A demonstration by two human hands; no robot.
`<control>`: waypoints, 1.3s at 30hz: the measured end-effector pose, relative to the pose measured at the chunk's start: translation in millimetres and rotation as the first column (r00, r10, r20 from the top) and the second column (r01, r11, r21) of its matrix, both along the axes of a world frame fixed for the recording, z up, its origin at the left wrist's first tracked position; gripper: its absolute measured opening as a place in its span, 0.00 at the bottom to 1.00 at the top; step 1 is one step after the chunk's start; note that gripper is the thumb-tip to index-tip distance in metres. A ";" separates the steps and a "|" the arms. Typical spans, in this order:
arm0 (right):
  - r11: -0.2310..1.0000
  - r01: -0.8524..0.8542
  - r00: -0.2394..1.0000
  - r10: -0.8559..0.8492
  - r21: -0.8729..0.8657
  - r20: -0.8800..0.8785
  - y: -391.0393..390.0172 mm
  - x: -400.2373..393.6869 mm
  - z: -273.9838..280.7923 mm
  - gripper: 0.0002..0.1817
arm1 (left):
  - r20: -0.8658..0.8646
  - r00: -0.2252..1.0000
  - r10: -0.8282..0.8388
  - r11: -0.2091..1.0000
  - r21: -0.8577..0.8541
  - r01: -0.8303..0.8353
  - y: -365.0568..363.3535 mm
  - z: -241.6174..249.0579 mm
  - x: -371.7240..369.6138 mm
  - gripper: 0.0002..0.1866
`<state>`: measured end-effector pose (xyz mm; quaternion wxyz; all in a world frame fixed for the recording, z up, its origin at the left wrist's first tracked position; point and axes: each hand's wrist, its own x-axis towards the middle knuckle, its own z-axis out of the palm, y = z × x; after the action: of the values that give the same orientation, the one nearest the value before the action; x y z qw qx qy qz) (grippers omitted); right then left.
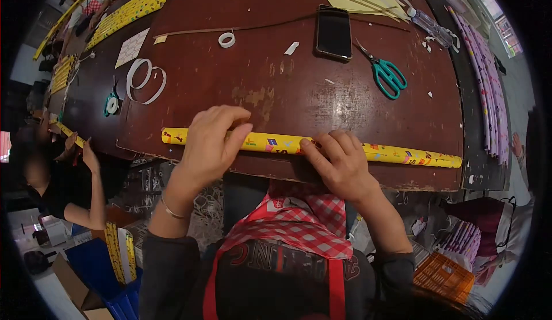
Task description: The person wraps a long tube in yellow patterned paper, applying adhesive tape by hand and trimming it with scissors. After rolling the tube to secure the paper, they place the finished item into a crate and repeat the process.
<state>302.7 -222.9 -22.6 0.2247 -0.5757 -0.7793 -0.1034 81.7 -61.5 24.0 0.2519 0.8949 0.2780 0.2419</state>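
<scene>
A long roll of yellow printed wrapping paper (261,142) lies across the front of the brown table (190,90), close to its edge. My right hand (343,162) presses down on the roll right of its middle, thumb along the near side and bent fingers over the top. Farther left, my left hand (213,143) hovers at the roll and overlaps it in this view. Its fingers are curved with a gap between them and the thumb, and nothing shows in that gap.
Beyond the roll lie teal-handled scissors (388,77), a black phone (333,33), a white tape roll (226,39) and loops of white strip (135,83). Purple rolls (486,84) lie along the right side. At the left, another person's hands (89,156) hold a yellow roll.
</scene>
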 end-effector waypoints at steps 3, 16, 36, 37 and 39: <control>0.998 -0.028 0.999 0.025 0.059 0.035 -9.0 -0.8 -0.3 0.25 | -0.025 0.997 -0.068 0.994 -0.087 0.065 20.2 4.3 10.2 0.15; 0.987 0.018 0.997 -0.030 0.160 0.075 -27.4 3.4 0.4 0.22 | -0.292 0.734 -0.613 0.724 -0.579 0.375 26.5 11.4 15.8 0.20; 0.995 0.013 0.998 -0.019 0.102 0.052 -29.9 4.0 -6.1 0.24 | -0.294 0.793 -0.534 0.667 -0.722 0.181 20.1 -0.2 16.8 0.19; 0.995 0.015 0.999 -0.020 0.099 0.051 -30.0 4.0 -5.3 0.24 | -0.294 0.793 -0.534 0.666 -0.724 0.180 20.2 -0.8 16.4 0.19; 0.995 0.015 0.999 -0.020 0.096 0.050 -29.9 3.9 -3.9 0.24 | -0.232 0.794 -0.561 0.674 -0.685 0.276 21.0 -2.0 15.0 0.19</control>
<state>306.6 -252.8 -26.4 0.2312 -0.5683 -0.7739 -0.1570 96.7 -40.5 22.0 0.5137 0.8308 0.1702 -0.1300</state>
